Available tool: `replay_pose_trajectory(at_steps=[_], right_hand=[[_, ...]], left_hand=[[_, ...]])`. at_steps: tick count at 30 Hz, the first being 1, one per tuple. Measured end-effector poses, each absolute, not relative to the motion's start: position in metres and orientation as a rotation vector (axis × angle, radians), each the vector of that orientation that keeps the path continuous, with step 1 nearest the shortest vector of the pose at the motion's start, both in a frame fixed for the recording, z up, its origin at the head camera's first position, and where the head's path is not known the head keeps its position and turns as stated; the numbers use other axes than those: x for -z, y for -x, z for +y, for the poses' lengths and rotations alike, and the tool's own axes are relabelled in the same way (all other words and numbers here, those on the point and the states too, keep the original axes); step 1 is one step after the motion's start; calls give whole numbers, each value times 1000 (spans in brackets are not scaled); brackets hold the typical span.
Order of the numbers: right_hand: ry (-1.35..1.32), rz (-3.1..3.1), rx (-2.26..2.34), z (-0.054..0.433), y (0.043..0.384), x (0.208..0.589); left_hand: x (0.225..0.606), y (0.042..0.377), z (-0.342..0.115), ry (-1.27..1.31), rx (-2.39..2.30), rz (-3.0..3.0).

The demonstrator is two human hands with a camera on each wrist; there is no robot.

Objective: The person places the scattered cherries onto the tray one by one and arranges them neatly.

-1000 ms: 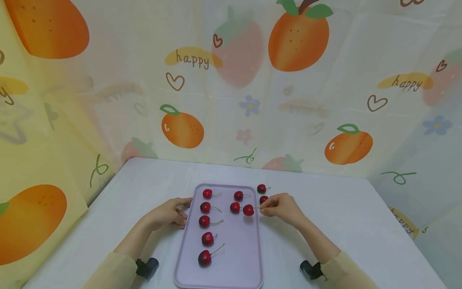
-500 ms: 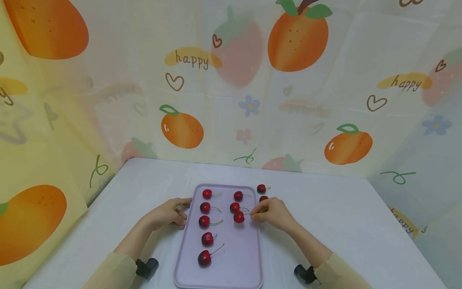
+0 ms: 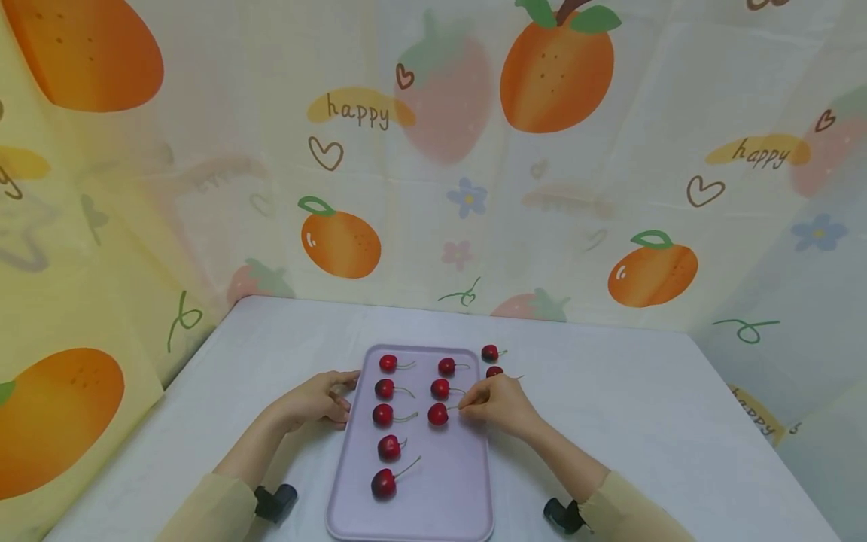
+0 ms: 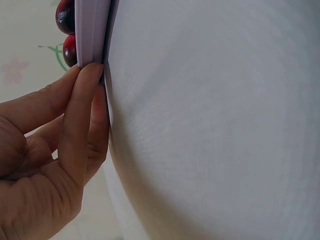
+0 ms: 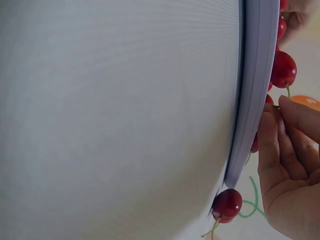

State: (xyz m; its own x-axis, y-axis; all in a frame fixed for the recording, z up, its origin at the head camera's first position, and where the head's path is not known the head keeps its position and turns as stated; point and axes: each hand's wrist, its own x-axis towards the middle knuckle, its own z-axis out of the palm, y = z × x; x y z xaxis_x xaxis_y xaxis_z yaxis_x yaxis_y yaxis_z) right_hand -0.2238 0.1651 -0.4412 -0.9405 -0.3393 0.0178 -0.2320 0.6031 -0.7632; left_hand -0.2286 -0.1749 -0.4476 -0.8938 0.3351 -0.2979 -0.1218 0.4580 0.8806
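Note:
A flat lilac tray (image 3: 433,497) holds red cherries with green stems in two columns. My right hand (image 3: 504,406) pinches the stem of a cherry (image 3: 437,415) between thumb and forefinger, over the tray's right part. This cherry lines up below two others in the right column; the lower of them is a cherry (image 3: 440,389) whose stem end meets my fingers in the head view. My left hand (image 3: 318,399) rests its fingertips against the tray's left side, and the left wrist view shows these fingertips (image 4: 95,72) right at the rim.
Several cherries, such as the front cherry (image 3: 383,484), form the tray's left column. A cherry (image 3: 490,352) and a partly hidden cherry (image 3: 494,372) lie on the white table (image 3: 596,369) beyond the tray's right edge. A patterned cloth (image 3: 420,248) hangs behind.
My right hand has carried the cherry leftward and toward me, from the tray's right edge to below the right column. The left hand and the tray stay put.

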Motion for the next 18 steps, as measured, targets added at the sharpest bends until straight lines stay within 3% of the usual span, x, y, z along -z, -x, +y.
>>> replay_pose_trajectory(at_steps=[18], right_hand=[[507, 2732, 1225, 162, 225, 446]], left_hand=[[447, 228, -175, -168, -1422, 2287]])
